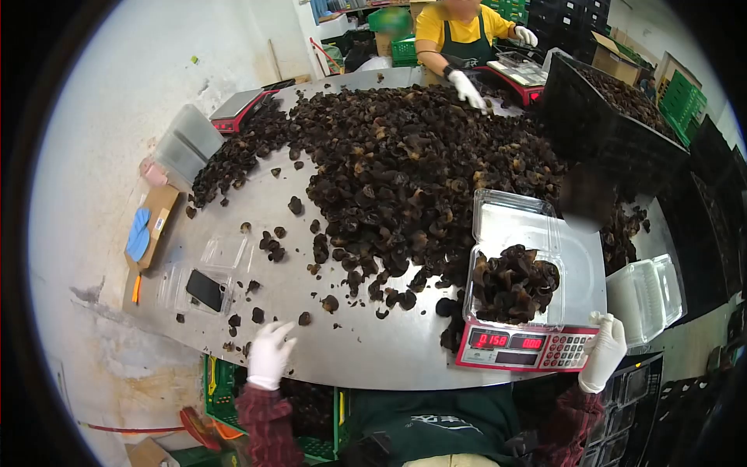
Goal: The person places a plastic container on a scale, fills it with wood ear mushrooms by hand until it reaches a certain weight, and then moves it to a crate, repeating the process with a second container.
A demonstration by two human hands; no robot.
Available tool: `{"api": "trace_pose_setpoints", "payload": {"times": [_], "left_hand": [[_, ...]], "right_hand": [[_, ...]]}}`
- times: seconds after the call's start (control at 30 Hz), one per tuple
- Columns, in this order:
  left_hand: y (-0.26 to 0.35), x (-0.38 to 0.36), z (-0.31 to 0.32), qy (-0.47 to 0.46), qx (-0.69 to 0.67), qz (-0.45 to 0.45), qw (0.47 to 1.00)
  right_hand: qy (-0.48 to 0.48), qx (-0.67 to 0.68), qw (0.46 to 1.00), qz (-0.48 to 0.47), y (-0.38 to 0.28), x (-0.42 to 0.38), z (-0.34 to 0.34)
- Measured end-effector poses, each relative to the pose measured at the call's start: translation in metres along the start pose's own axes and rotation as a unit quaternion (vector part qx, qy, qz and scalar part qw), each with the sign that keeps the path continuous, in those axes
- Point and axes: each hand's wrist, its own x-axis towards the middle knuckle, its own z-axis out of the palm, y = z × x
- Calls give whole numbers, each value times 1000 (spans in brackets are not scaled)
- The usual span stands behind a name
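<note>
Both my hands wear white gloves. My left hand (270, 355) is over the table's front edge at the left, fingers apart and holding nothing, near a few loose pieces of dark wood ear mushroom (257, 315). My right hand (605, 352) is at the right front corner of a red digital scale (572, 348), beside its keypad, with fingers partly bent and nothing visible in them. On the scale sits an open clear plastic clamshell box (514, 214) holding a heap of wood ear mushrooms (516, 284). The red display seems to read 0.158.
A large mushroom pile (420, 171) covers the metal table (342, 350). Clear boxes (646, 300) are stacked at right, below a black crate (615, 109). A phone (205, 290) lies at left. Across the table, a gloved co-worker (459, 39) stands by another scale (517, 74).
</note>
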Motion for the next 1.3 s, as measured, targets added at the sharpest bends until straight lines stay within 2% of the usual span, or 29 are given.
{"api": "trace_pose_setpoints", "payload": {"times": [0.03,0.1,0.17,0.23,0.3,0.43,0.47,0.57,0.6,0.63,0.73,0.83,0.87,0.9,0.97,1.03,1.1,1.23,1.3], "left_hand": [[29,16,9,6,-84,8,996],[69,42,45,-1,-124,111,986],[107,69,78,-17,-208,167,964],[134,97,106,6,-181,225,957],[158,114,123,9,-145,247,958],[161,133,151,-69,-63,242,966],[151,135,165,-28,-111,263,958],[146,131,137,-54,-98,202,973],[142,128,130,15,-71,233,970],[148,121,114,40,-37,220,974],[142,100,108,31,-73,165,983],[123,78,131,7,-42,252,967],[114,75,141,4,-110,243,964],[111,76,138,7,-108,244,964],[103,78,130,-61,-131,156,977],[116,93,103,-10,-92,195,976],[129,113,91,55,-108,213,970],[137,171,106,148,-88,215,961],[126,192,133,80,-44,179,980]], "right_hand": [[-13,0,1000,3,-2,-3,5],[-34,-22,999,12,3,-7,12],[-59,-23,998,13,4,-11,13],[-67,-20,997,25,6,-13,14],[-73,-31,997,21,7,-14,11],[-78,-27,996,28,7,-16,7],[-81,-28,996,32,9,-15,6],[-85,-24,995,36,12,-13,6],[-87,-19,995,34,13,-12,8],[-91,-16,995,36,13,-12,11],[-113,-11,992,53,8,-10,17],[-131,-20,990,52,6,-9,26],[-143,-33,987,60,5,-8,27],[-143,-30,988,58,4,-9,28],[-152,-41,986,50,2,-12,29],[-165,-35,984,59,4,-14,28],[-179,13,979,95,3,-18,32],[-173,39,977,115,-4,-29,39],[-188,3,976,105,-1,-32,39]]}}
